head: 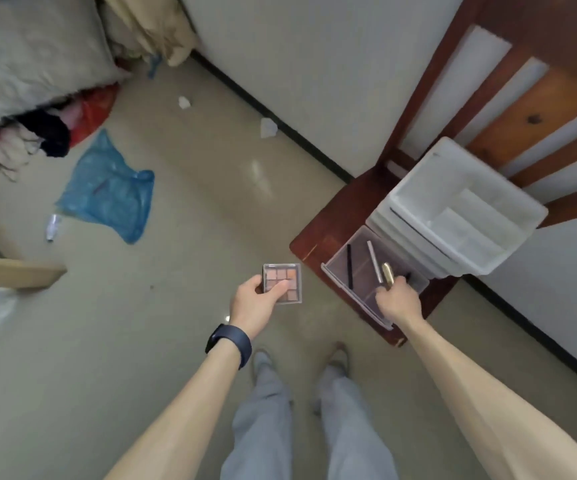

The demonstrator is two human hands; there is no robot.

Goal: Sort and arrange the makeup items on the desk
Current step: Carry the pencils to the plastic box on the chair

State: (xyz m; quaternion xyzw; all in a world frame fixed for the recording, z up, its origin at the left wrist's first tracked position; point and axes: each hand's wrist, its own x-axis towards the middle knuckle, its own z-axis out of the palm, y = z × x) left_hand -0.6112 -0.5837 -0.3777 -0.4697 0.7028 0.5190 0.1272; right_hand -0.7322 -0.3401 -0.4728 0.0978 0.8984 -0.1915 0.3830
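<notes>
My left hand [256, 301] grips a square clear eyeshadow palette [285, 280] with pinkish-brown pans, held above the floor left of the chair. My right hand [396, 299] is over the pulled-out clear drawer [335, 271] of a white plastic organizer [470, 181] and holds a gold tube [388, 273] at its lower end. Inside the drawer lie a thin black pencil [349, 265] and a silver-grey pencil [374, 259]. The organizer's open top has empty white dividers.
The organizer stands on a dark red wooden chair seat [309, 244] against the white wall. On the floor to the left lie a blue plastic bag [107, 192], a small tube [51, 228], paper scraps and a pile of clothes [48, 129]. My legs are below.
</notes>
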